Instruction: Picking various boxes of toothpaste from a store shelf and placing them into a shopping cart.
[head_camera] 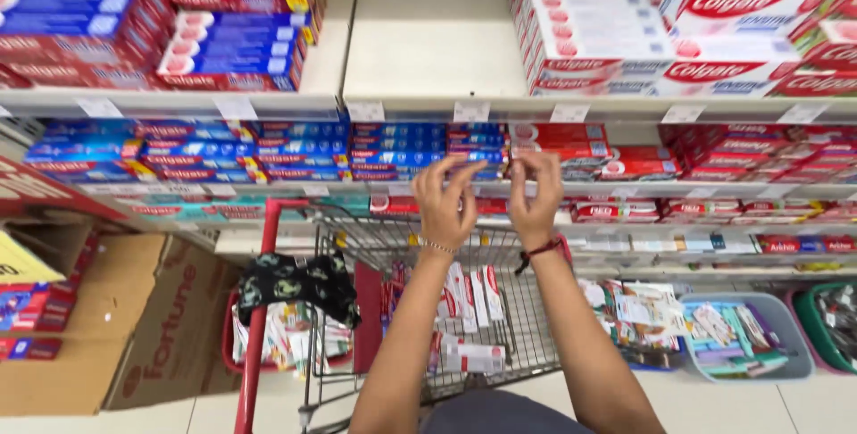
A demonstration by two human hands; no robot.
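Note:
My left hand [445, 202] and my right hand [536, 193] are both raised to the middle shelf, side by side. The spread fingertips of my left hand touch the ends of a stack of blue toothpaste boxes [478, 144]. Beside it, my right hand's bent fingers rest against a stack of red toothpaste boxes [571, 144]; whether they grip a box is hidden by the back of the hand. A bead bracelet circles my left wrist and a dark red cord my right. Under my forearms stands a wire shopping cart [375, 246] with a red handle, holding several white and red boxes [464, 309].
Shelves of red, blue and white toothpaste boxes [607, 41] fill the wall ahead. A dark patterned cloth bag [295, 282] hangs over the cart's left side. An open cardboard carton [170, 327] sits on the floor at left. A grey bin [768, 327] and a green bin [826, 327] stand at lower right.

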